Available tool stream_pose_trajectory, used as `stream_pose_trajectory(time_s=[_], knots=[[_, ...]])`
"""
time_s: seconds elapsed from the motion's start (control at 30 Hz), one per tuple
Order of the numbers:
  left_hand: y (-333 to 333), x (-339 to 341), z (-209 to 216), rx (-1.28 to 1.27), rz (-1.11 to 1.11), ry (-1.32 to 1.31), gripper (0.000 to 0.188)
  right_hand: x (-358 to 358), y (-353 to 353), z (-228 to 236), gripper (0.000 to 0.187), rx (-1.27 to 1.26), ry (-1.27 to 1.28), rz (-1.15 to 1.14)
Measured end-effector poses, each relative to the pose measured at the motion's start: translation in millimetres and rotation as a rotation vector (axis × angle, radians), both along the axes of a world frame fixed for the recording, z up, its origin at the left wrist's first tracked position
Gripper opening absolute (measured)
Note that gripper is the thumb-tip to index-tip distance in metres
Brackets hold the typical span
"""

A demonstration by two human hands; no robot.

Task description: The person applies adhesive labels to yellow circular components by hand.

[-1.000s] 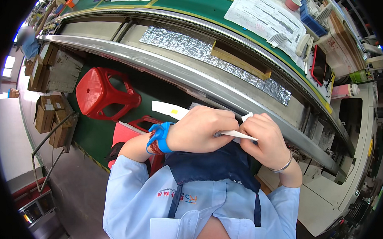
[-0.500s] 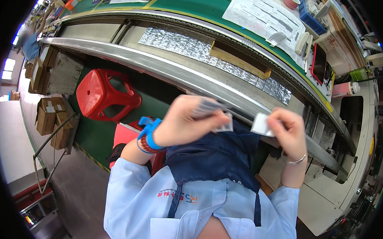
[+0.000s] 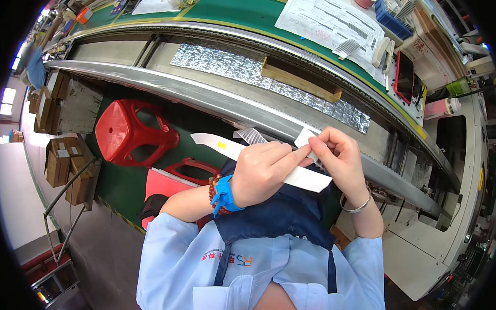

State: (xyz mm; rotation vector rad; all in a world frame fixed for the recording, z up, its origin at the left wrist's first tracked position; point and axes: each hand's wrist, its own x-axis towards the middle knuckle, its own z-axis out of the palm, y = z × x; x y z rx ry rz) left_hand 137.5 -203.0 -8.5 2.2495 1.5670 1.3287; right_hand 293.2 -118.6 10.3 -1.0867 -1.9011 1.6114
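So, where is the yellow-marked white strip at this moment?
In the head view, the white strip juts from the left hand, its yellow-marked end left of centre, toward the red plastic stool.

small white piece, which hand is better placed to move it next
Probably the right hand: it appears to pinch the small white piece, while the left hand holds the long white strip.

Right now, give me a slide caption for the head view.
Left hand with a long white strip, right hand pinching a small white piece, near a metal rail.
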Motion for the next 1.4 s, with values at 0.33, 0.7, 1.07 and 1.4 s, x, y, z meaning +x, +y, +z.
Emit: stream_pose_trajectory(time_s=[0.33, 0.7, 1.07, 1.4], knots=[[3.6, -7.4, -4.6, -0.055, -0.018, 0.047, 0.037, 16.2, 1.9, -2.7, 0.025, -0.338, 0.155, 0.178], [2.9, -2.4, -6.1, -0.021, -0.003, 0.071, 0.042, 17.7, 4.0, -2.3, 0.019, -0.335, 0.091, 0.164], [5.1, -2.3, -5.5, 0.088, -0.028, 0.220, 0.038, 19.9, 1.6, -4.9, 0.018, -0.326, 0.091, 0.144], [17.6, -12.8, -9.4, -0.165, 0.125, -0.335, 0.019, 28.6, 4.9, -12.0, 0.012, 0.010, -0.092, 0.260]])
